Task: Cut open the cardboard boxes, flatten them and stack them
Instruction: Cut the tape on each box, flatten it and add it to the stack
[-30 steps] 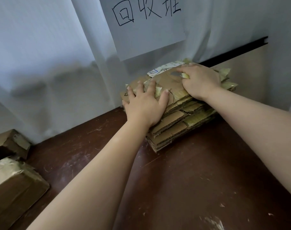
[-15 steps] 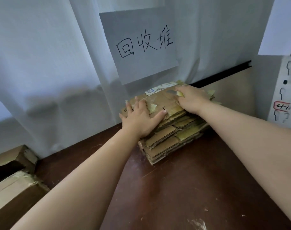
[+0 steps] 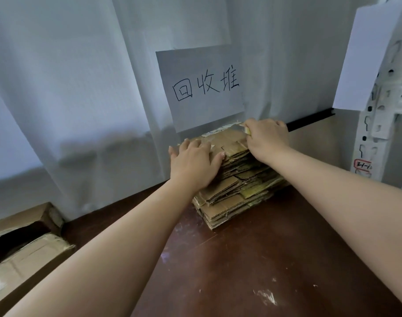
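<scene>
**Pressing the newest flattened box onto the recycling pile**

Running across the whole lower view, the dark wooden desk (image 3: 275,259) is carrying everything, and it is lying bare in front of the pile, so there is room to draw both arms straight back. Behind it a white curtain (image 3: 69,99) is hanging close, with a paper sign (image 3: 202,88) pinned just above the pile; a white slotted shelf post (image 3: 378,124) is standing off to the right. At the far left edge, two uncut cardboard boxes (image 3: 23,248) are waiting, well apart from the pile.

The stack of flattened cardboard (image 3: 232,193) is sitting at the back of the desk, touching the curtain, its layers fanning out unevenly toward the viewer. The left hand (image 3: 193,163) is lying flat on the top sheet, fingers straight and spread, holding nothing. The right hand (image 3: 267,139) is curling at the far right corner and seems to be pinching a strip of yellowish tape (image 3: 247,130), though that spot is blurred.

To do this well, the weight should probably be going down evenly through both palms, squaring the top sheet against the layers below before letting go, since the ragged near edge looks liable to slide forward.
</scene>
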A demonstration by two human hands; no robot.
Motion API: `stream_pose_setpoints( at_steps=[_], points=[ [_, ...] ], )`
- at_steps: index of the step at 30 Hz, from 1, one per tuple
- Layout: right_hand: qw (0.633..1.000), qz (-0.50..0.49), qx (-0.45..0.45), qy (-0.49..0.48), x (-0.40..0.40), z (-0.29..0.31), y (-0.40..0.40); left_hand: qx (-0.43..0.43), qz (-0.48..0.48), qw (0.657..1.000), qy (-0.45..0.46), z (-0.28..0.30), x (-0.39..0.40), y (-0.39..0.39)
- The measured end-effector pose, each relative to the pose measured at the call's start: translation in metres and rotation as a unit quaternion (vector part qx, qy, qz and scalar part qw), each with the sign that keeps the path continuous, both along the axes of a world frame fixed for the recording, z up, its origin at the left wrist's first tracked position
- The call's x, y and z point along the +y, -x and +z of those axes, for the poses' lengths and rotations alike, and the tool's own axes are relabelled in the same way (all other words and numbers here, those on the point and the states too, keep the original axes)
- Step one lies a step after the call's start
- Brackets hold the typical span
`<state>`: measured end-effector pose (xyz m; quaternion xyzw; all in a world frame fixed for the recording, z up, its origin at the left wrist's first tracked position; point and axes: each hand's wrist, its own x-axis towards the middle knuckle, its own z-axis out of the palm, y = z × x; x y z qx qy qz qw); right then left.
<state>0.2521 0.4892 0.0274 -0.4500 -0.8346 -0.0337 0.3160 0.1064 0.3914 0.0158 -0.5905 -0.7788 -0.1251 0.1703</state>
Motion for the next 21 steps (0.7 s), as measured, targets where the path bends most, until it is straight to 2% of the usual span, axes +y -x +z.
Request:
stream_pose_setpoints(
  at_steps=[6, 16, 21],
  points=[
    [1.0, -0.003, 0.0, -0.01, -0.03, 0.002, -0.004, 0.018, 0.011, 1.0, -0.003, 0.011, -0.048, 0.014],
    [0.99, 0.139, -0.032, 0.006, -0.146, 0.005, 0.074, 0.067, 0.104, 0.992, 0.019, 0.016, -0.198, 0.084],
    [0.974, 0.216, -0.065, 0.025, -0.211, -0.002, 0.129, 0.051, 0.166, 0.985, 0.012, 0.013, -0.289, 0.134]
  ],
)
